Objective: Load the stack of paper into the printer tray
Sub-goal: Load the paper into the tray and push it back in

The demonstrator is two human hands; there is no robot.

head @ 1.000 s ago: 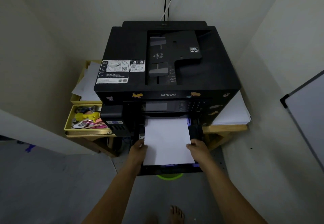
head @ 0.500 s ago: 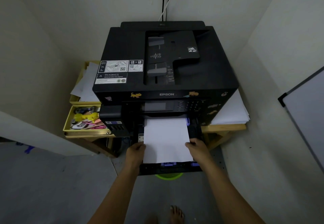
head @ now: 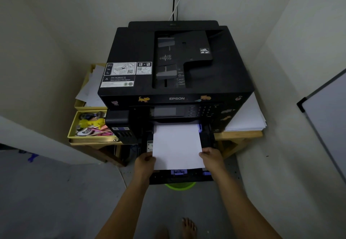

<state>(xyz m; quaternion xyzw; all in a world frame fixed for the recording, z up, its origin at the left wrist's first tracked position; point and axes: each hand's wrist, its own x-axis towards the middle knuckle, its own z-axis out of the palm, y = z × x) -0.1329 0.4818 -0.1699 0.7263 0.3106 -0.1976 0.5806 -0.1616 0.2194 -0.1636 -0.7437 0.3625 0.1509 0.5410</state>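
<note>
A black Epson printer (head: 176,66) stands on a wooden table in a corner. Its black paper tray (head: 187,178) is pulled out toward me at the front, with purple guides showing at its near end. A white stack of paper (head: 177,145) lies in the tray, its far end under the printer's front. My left hand (head: 145,162) grips the stack's near left edge. My right hand (head: 211,157) grips its near right edge. Both thumbs lie against the paper's sides.
A yellow box (head: 74,126) of small stationery sits left of the printer, with loose sheets (head: 91,87) behind it. More white paper (head: 245,115) lies on the table at the right. A green bin (head: 180,186) is under the tray. A whiteboard (head: 325,119) leans at the right wall.
The paper stack has slid slightly farther into the tray, so more of the purple guide shows at the near end. Both hands have kept their hold on its edges.
</note>
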